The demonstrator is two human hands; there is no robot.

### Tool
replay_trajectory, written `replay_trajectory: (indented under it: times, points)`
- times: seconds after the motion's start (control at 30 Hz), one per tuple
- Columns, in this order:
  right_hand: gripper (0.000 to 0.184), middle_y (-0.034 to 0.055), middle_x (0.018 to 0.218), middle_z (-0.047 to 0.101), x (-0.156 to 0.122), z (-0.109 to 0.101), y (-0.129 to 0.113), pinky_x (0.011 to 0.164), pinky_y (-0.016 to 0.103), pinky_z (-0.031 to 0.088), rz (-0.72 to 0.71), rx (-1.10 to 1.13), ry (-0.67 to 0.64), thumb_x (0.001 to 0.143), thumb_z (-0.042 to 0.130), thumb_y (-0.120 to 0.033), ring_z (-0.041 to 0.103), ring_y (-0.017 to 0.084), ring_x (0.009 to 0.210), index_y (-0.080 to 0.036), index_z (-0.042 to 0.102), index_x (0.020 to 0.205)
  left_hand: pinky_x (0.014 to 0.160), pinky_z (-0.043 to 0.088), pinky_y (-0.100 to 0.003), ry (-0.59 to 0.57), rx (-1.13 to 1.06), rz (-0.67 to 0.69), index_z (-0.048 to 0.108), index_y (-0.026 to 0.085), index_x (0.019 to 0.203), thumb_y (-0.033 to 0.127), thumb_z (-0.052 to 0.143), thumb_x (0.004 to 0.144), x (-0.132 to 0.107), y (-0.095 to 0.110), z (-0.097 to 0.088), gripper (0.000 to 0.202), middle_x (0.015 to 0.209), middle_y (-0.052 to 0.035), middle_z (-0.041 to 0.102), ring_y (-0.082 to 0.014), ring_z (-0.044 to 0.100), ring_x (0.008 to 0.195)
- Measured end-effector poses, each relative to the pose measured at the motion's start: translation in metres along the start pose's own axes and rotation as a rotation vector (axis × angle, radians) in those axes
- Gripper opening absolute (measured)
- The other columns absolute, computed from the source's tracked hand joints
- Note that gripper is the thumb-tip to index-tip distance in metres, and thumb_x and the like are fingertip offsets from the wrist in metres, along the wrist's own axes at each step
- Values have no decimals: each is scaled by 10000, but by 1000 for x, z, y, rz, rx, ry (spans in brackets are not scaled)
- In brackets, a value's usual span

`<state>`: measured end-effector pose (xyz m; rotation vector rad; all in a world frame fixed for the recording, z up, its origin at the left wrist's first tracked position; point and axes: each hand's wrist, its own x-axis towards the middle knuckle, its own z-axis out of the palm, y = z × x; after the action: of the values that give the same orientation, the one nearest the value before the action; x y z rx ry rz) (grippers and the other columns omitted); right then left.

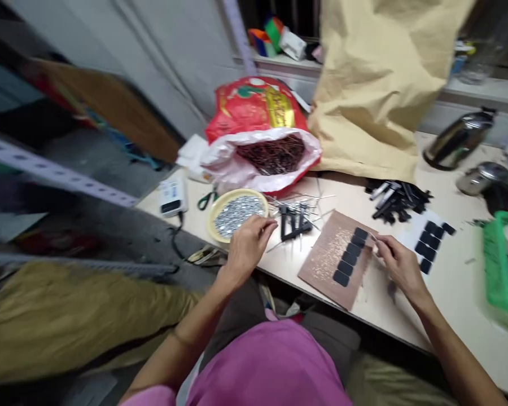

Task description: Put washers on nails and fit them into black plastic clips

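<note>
Over the pale wooden table, left hand and right hand pinch closed, contents unclear, the latter apparently working at flat black rounded squares, calling for precise touch.

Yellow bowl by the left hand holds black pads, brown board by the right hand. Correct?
Not quite. In the head view, the yellow bowl by the left hand holds small silvery pieces. The brown board is by the right hand, as you say.
</note>
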<state>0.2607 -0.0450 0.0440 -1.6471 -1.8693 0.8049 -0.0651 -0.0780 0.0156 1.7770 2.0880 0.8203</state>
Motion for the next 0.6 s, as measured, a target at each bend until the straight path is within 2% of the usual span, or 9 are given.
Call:
replay_trajectory:
  times: [0.07,0.13,0.23,0.33,0.47,0.6]
  points:
    - [417,17,628,631,3,2,-3,546,271,428,-21,-43,-16,837,477,-551,596,164,570,-176,643,914,790,454,-316,71,88,-153,683,172,907,263,471,858,-6,-26,-11,235,918,-88,680,-220,612,861]
    - [424,2,580,610,5,9,-9,510,260,419,-29,-57,-28,838,476,-551,587,162,537,-171,632,941,806,449,-332,69,171,-278,685,168,914,239,473,852,-7,-52,-19,232,935,-103,675,-242,601,903]
    - [383,9,613,627,11,24,-26,506,256,420,-77,-88,-54,830,482,-524,581,155,531,-175,623,894,841,437,-345,-37,220,-261,692,180,941,241,481,859,-5,-77,-22,234,969,-107,670,-264,567,980]
    - [310,17,646,635,21,41,-49,515,257,414,-230,-161,-75,847,468,-453,559,147,539,-190,623,795,859,431,-345,-66,225,-202,692,180,980,247,468,878,2,-82,-17,255,995,-111,660,-266,538,1013]
    - [216,42,755,642,35,67,-81,615,272,460,-487,-193,-115,871,458,-305,598,166,680,-199,638,815,859,430,-345,-70,220,-195,690,188,1017,245,447,894,17,-79,-10,278,1009,-110,645,-268,519,1026]
    - [198,43,752,616,42,92,-98,639,276,472,-598,-206,-124,891,452,-241,599,166,692,-194,639,850,876,417,-359,-157,226,-178,670,171,1077,230,467,887,34,-81,-6,284,1046,-126,632,-287,503,1067]
